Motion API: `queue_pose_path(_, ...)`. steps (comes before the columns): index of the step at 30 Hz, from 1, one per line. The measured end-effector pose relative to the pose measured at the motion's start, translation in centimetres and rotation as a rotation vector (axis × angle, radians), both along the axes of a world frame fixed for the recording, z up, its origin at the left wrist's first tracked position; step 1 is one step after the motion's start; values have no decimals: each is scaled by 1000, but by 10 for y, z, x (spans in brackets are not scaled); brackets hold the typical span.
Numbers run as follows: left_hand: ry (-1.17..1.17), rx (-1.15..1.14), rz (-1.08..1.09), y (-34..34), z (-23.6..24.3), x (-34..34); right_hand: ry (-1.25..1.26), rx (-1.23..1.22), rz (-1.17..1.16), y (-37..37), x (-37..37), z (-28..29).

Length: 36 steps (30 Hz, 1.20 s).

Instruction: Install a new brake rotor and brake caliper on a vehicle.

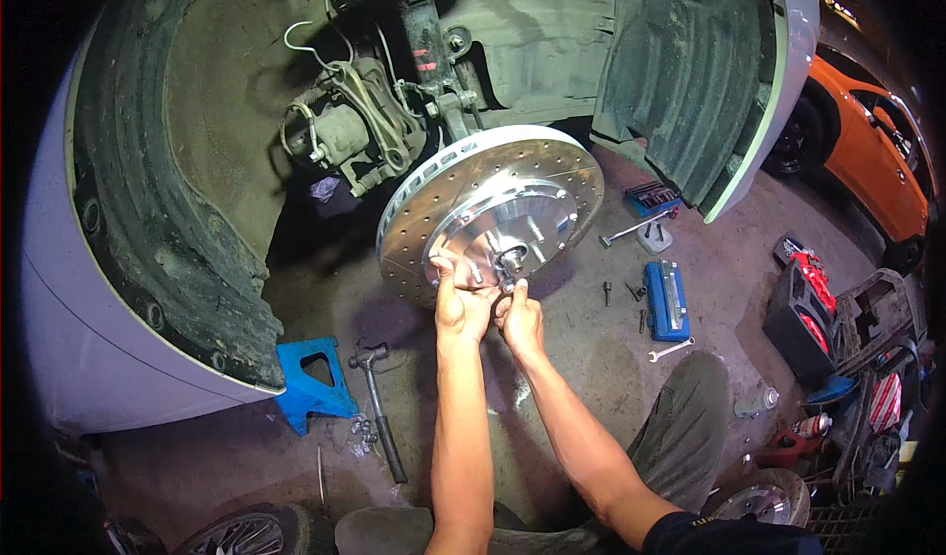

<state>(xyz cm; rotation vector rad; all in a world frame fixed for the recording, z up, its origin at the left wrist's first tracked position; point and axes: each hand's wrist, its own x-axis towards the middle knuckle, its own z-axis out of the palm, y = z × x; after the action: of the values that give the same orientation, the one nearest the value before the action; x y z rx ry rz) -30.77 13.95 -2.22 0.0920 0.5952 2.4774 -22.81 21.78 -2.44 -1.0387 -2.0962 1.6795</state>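
A drilled and slotted brake disc (419, 225) sits on the wheel hub, its wheel studs (535, 230) pointing toward me. Against the lower part of the disc's bright centre lies my left hand (461, 304), thumb up and apart from the fingers; the fingertips are partly hidden. Just right of it, my right hand (520, 323) is closed in a pinch at a small metal piece (507, 285) by the lowest stud, below the hub centre; its exact kind is unclear. The brake caliper (335, 133) hangs up and left of the disc, beside the strut (424, 37).
A blue jack stand (315, 382) and a hammer (379, 407) are at left. Right of the disc lie a socket set (652, 198), a ratchet (636, 228), a blue case (668, 301) and a wrench (672, 350). Farther right are an open toolbox (796, 318) and an orange car (867, 151).
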Motion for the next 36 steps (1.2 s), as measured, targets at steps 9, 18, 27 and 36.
queue_pose_path(9, 42, 61, -12, 0, 11, 5, 106, 661, -94, -10, 1, -3)
queue_pose_path(18, 26, 54, 67, 3, -2, -1, 213, 903, -47, -1, -1, -7)
queue_pose_path(27, -109, 167, 141, 10, 2, 0, 259, 411, -180, -16, -10, -6)
queue_pose_path(36, -9, -45, 81, -4, 6, 8, 845, 1018, -354, 69, 7, 140)
